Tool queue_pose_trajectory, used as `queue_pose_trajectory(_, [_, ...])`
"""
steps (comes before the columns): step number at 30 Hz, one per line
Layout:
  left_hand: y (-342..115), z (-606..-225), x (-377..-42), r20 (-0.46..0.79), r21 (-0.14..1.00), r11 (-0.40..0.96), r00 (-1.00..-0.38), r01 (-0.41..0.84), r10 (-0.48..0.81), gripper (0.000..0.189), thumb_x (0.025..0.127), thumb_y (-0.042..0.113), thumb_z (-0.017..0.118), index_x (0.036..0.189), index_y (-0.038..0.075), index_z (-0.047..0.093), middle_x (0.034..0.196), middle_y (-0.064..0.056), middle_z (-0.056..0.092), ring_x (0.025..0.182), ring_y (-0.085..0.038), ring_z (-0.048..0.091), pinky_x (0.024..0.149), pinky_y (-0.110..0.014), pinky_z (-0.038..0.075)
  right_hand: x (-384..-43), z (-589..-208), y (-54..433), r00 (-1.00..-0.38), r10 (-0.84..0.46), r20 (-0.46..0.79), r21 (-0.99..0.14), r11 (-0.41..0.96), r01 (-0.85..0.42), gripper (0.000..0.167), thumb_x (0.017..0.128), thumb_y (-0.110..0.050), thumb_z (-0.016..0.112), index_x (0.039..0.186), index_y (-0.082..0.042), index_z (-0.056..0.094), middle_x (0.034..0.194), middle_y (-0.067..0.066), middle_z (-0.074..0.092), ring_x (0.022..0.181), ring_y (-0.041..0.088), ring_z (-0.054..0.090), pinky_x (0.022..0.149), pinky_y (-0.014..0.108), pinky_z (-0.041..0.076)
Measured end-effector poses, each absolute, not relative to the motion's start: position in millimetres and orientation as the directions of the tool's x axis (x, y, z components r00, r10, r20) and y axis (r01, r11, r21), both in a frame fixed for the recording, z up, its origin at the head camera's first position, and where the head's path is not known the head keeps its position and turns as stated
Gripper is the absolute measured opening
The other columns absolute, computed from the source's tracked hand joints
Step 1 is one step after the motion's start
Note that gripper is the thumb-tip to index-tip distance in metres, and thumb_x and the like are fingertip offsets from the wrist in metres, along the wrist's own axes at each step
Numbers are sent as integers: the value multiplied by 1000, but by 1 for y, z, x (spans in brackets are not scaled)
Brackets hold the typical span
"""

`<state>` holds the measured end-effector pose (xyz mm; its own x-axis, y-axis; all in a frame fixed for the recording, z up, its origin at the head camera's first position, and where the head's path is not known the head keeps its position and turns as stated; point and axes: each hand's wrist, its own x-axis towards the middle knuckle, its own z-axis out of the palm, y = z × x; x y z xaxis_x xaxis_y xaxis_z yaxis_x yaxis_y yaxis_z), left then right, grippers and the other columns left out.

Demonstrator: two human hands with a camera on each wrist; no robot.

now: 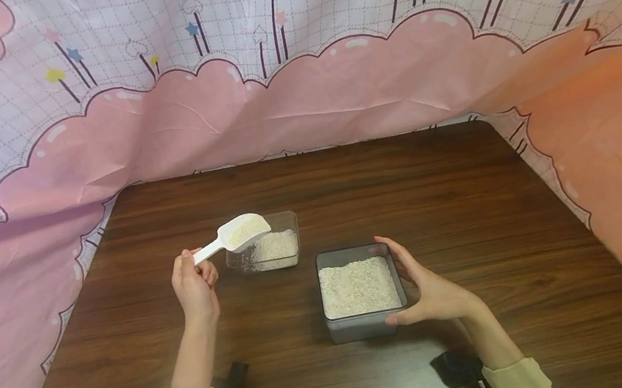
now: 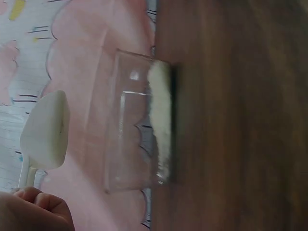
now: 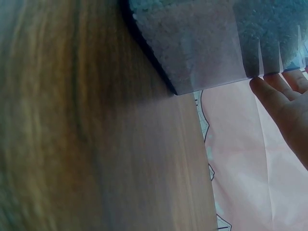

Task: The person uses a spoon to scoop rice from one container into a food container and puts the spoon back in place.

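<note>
My left hand [image 1: 195, 286] grips the handle of a white scoop [image 1: 244, 232], which holds some pale grains. The scoop hangs above a small clear container [image 1: 295, 223] with a heap of white rice [image 1: 276, 246] in it. In the left wrist view the scoop [image 2: 45, 130] is raised clear of that container [image 2: 113, 144]. My right hand [image 1: 437, 292] holds a square grey see-through container [image 1: 361, 328] by its right side, thumb near the front corner and fingers behind. Rice-like grains [image 1: 358, 287] fill much of it. The right wrist view shows fingers [image 3: 272, 96] against its wall.
Both containers stand on a dark wooden table [image 1: 407, 193]. A pink and white patterned cloth [image 1: 334, 103] hangs behind the table and along its sides. Dark wrist straps [image 1: 457, 366] show near the sleeves.
</note>
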<state>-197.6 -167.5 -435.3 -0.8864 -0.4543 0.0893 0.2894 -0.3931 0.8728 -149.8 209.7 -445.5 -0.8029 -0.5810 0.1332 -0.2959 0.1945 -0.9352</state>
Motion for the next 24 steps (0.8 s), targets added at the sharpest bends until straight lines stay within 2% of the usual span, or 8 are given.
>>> queue_pose_trajectory(8, [-179, -450, -205, 39, 923, -328, -897, 201, -441, 26, 108, 19, 30, 94, 3, 46, 50, 6, 33, 43, -4, 30, 46, -18, 22, -149, -445, 209, -805, -579, 130, -937, 193, -290, 120, 69, -14, 89, 156, -25, 7, 158, 14, 10, 145, 39, 9, 109, 68, 16])
queue_pose_trajectory(17, [-188, -455, -211, 17, 970, -214, -906, 118, -423, 26, 108, 20, 30, 99, 2, 46, 51, 6, 35, 46, -6, 30, 50, -20, 24, -149, -444, 209, -805, -579, 128, -936, 199, -292, 120, 69, -15, 89, 156, -23, 6, 159, 15, 10, 145, 37, 9, 110, 66, 16])
queue_pose_trajectory(24, [-193, -455, -212, 14, 985, -151, -917, 80, -399, 26, 108, 22, 30, 99, 3, 46, 51, 7, 35, 46, -5, 31, 51, -19, 26, -149, -444, 209, -805, -579, 132, -933, 202, -299, 120, 69, -15, 89, 156, -26, 7, 159, 16, 10, 146, 37, 8, 110, 66, 16])
